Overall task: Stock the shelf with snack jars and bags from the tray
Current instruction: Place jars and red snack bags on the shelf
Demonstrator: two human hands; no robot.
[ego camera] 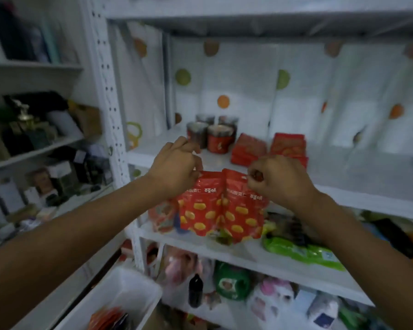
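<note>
Two red snack bags with yellow spots hang side by side in front of the white shelf. My left hand pinches the top edge of the left bag, and my right hand pinches the top of the right bag. On the shelf board behind stand several red-labelled snack jars, with stacked red bags to their right. The white tray sits low at the bottom left with some orange packets in it.
A lower shelf board carries a green packet and dark packets. The level below holds a dark bottle and mixed goods. A perforated white upright divides this unit from cluttered shelves on the left. A dotted curtain hangs behind.
</note>
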